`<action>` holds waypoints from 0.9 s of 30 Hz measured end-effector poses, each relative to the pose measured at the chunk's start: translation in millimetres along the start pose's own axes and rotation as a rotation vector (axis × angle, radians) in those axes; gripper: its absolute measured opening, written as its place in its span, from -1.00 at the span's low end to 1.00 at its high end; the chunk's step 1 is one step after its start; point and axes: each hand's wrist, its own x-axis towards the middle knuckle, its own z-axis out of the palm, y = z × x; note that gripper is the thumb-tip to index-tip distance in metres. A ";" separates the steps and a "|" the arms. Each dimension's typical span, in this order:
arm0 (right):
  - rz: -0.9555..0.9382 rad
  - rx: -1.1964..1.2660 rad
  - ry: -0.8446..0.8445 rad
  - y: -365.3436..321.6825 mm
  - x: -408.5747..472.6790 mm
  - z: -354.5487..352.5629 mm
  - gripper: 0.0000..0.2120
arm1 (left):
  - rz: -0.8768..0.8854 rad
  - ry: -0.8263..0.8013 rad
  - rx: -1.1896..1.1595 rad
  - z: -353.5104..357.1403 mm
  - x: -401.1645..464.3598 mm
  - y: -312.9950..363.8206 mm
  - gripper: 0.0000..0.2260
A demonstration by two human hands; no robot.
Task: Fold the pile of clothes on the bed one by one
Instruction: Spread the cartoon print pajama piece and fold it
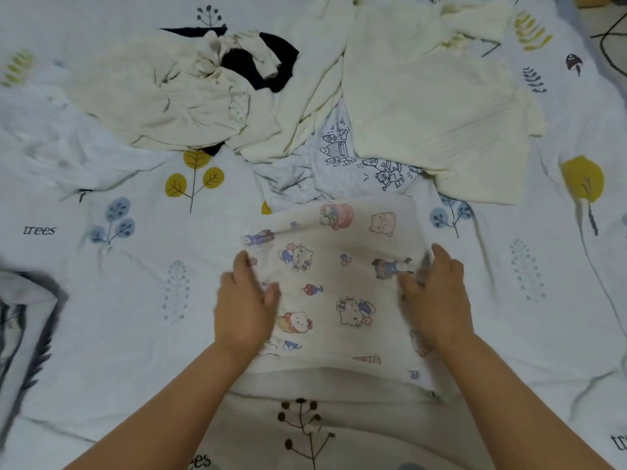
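Holding the white cartoon-cat-printed cotton garment at its two side edges, you had your left hand gripping the left edge, thumb on top, and your right hand curled round the right edge. It lay near the bed's front edge. Unfolded cream clothes and a crumpled cream-and-black heap lay toward the far edge.

Printed garment: soft matt cloth; bedsheet: smooth matt cotton.

Bright even light, soft blur, bowed edges
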 end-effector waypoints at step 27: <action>-0.418 0.058 -0.166 -183.7 -111.8 -93.8 -0.81 | -0.049 0.105 -0.386 -208.1 -86.2 3.5 -0.46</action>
